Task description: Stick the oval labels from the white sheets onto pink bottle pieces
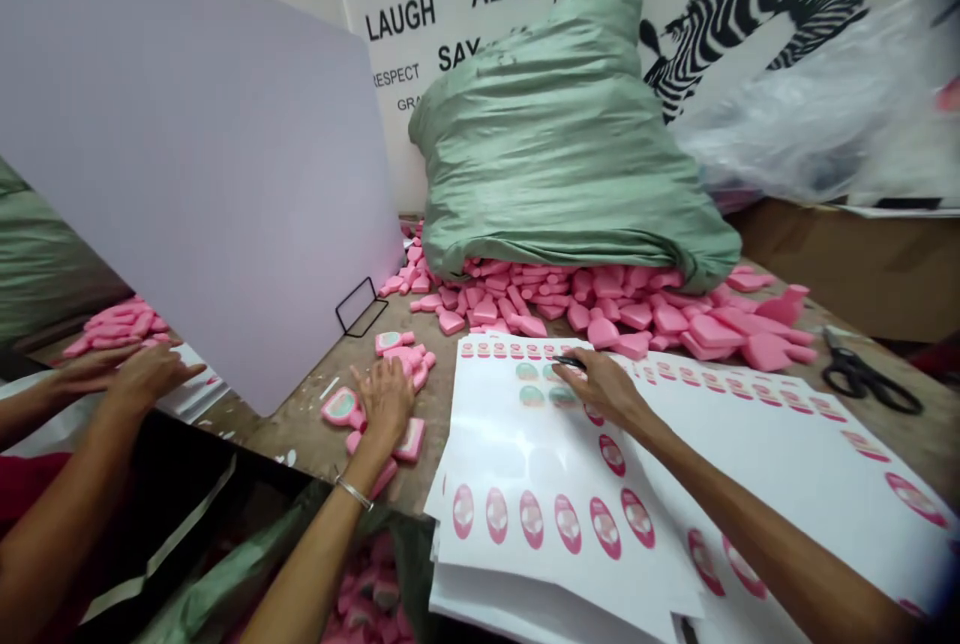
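Note:
My left hand [386, 399] lies with its fingers spread over a small group of pink bottle-shaped pieces, touching them. One pink piece [343, 408] beside it carries a green and white sticker on its face. My right hand [604, 386] pinches a small dark tool [568, 361], whose kind I cannot make out. It rests over the upper part of a sticker sheet [495, 434], next to round green stickers [531, 394]. Pink oval stickers [531, 519] run along the sheet's lower edge, and gaps show where others were peeled off.
A green sack [562, 144] spills pink pieces [705, 324] behind the sheets. Black scissors [862, 379] lie at the right. A pale upright board [225, 144] on a black wire stand [361, 307] divides off another person's hands [142, 374]. More sticker sheets [780, 434] lie at right.

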{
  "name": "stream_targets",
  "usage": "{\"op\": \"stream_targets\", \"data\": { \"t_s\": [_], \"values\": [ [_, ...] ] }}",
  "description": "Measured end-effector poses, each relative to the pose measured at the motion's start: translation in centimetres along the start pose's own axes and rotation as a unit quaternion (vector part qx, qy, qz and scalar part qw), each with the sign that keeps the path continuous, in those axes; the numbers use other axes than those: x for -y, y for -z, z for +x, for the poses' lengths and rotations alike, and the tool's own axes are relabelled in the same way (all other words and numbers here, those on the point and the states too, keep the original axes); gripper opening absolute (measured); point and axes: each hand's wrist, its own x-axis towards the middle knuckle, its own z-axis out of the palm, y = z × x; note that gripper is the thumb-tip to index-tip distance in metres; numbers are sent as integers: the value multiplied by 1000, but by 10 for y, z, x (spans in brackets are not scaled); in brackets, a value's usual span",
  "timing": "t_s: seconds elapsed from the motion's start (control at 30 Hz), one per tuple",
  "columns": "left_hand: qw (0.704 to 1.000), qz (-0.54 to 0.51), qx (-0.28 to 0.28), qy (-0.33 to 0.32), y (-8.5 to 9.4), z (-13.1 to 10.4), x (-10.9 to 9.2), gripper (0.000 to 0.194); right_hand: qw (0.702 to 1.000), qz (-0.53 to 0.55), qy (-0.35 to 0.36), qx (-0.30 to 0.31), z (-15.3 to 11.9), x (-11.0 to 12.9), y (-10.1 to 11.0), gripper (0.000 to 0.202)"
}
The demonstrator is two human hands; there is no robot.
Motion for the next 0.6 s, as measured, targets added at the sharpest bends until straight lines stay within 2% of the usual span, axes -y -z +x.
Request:
{"op": "stream_targets", "data": {
  "t_s": [0.07, 0.17, 0.23, 0.3, 0.43, 0.5, 0.6],
  "values": [
    [998, 45, -26, 19, 5, 3, 1, 49, 1000, -2, 5, -24, 30, -2, -12, 19],
    [994, 91, -66, 7, 19, -2, -11, 57, 999, 14, 6, -41, 71, 0, -32, 17],
    [994, 79, -69, -30, 29, -13, -24, 51, 999, 31, -5, -43, 90, 2, -43, 14],
    [996, 14, -58, -63, 37, -26, -36, 41, 997, 53, -20, -44, 100, 3, -48, 9],
    [983, -170, -12, -74, 39, -44, -52, 32, 991, 112, -50, -49, 100, 6, -37, 12],
    [969, -243, 26, -39, 32, -43, -59, 29, 985, 152, -62, -46, 90, 9, -24, 19],
    [955, -288, 72, 32, 12, -34, -70, 33, 971, 226, -84, -15, 61, 9, 2, 23]
  ]
}}
